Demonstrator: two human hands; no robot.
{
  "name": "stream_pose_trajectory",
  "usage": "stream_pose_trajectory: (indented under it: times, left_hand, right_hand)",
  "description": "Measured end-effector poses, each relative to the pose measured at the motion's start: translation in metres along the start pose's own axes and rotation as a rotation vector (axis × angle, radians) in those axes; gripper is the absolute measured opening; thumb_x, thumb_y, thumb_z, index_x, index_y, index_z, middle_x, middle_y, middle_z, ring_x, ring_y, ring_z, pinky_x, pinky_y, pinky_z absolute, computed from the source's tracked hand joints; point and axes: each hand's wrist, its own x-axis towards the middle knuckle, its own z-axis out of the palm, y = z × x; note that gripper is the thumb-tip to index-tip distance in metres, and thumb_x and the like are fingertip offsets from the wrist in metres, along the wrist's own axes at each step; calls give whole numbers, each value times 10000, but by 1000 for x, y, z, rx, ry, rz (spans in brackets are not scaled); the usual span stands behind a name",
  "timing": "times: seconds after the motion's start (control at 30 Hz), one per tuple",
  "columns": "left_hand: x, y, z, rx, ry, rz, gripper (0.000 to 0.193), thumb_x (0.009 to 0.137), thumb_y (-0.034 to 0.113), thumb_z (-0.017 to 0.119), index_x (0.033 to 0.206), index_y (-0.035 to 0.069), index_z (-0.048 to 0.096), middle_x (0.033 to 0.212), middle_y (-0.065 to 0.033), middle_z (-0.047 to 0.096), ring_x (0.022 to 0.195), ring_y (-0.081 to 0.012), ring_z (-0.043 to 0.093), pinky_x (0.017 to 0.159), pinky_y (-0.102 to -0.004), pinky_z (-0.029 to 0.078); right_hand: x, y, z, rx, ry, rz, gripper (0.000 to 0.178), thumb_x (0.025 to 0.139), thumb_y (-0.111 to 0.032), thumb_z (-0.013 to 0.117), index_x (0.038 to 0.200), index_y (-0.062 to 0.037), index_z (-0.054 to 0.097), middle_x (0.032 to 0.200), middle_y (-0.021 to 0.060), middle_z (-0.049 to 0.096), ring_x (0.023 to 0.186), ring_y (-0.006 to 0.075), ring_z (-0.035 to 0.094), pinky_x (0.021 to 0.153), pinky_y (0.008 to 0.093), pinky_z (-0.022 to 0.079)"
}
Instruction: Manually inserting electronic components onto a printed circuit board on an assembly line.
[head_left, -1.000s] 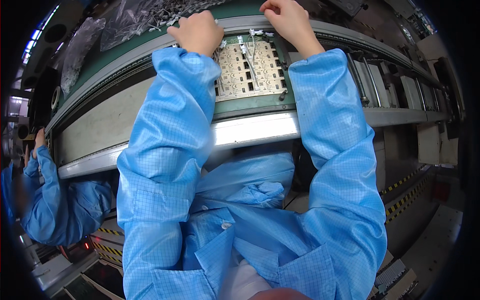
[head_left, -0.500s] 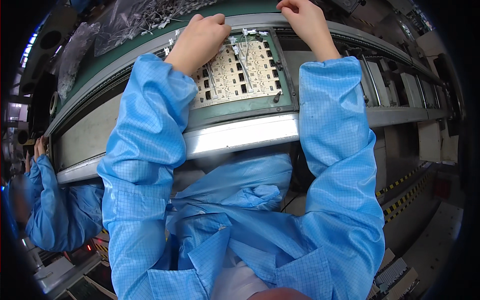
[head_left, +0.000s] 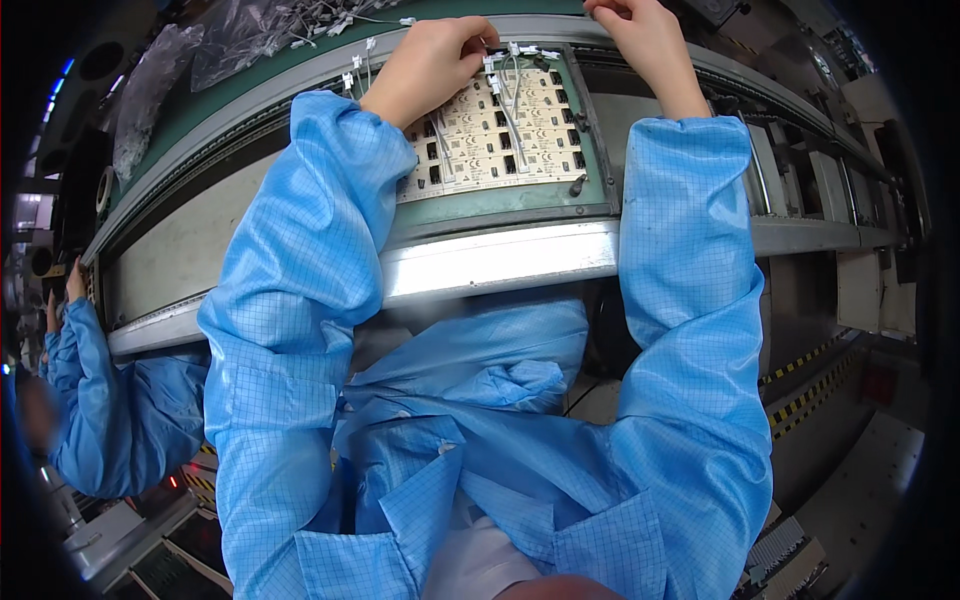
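Observation:
A cream panel of printed circuit boards [head_left: 482,166] lies in a green carrier [head_left: 470,215] on the conveyor. It bears rows of black components, and thin white cables [head_left: 512,120] with white connectors lie across it. Over the panel's far edge is my left hand [head_left: 428,66], fingers bent and tips drawn together beside the white connectors. Whatever those fingertips hold is too small to make out. Beyond the conveyor's far rail, at the top of the view, my right hand [head_left: 640,42] has its thumb and fingers pinched together. What it pinches, if anything, cannot be made out.
Clear plastic bags [head_left: 243,48] and a heap of white cabled connectors [head_left: 330,18] lie on the green surface behind the rail. A metal rail [head_left: 500,262] runs along the near side. At far left, a person in blue sleeves [head_left: 95,350] works at the same line.
My left hand has moved slightly right along the panel's far edge, and its fingers now reach out from a more curled position. My right hand stays pinched. The whole view has shifted slightly.

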Motion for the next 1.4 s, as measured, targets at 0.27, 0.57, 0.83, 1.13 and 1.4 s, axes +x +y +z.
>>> stream_pose_trajectory:
  times: [0.27,0.57,0.83,1.13,1.4]
  left_hand:
    - [-2,3,-53,47,115,-264,175,892,124,691,1016,9,735,881,-173,746,823,-264,735,740,-360,565]
    - [-17,-59,-56,658,-44,-616,312,892,372,746,1094,134,744,1015,-99,750,977,-303,718,827,-470,528]
    - [-29,-44,-64,328,56,-286,169,868,145,670,950,17,745,937,-193,751,905,-389,714,825,-455,560]
    - [-25,-45,-54,328,-145,233,126,917,77,702,1031,31,730,983,-116,661,857,-303,689,774,-381,573]
    - [-30,-45,-53,126,-90,174,195,931,69,693,1112,17,741,1049,-150,758,936,-295,743,839,-361,594]
  right_hand:
    - [0,-1,0,30,-1,-10,173,851,-107,652,961,-5,739,936,183,708,905,322,697,823,385,547]
    - [-2,-6,0,6,-27,2,166,852,-101,659,963,-3,733,936,183,711,901,325,697,810,389,547]
    - [-4,-7,2,12,-8,-20,163,857,-94,649,956,3,733,934,187,711,897,334,699,822,390,545]
    - [-6,-18,1,29,-43,-4,160,858,-88,651,961,-5,740,940,194,702,907,329,699,806,387,551]
    - [-7,-34,-4,99,-43,-44,171,945,-143,662,1070,-89,765,1004,41,712,949,165,676,846,299,517]
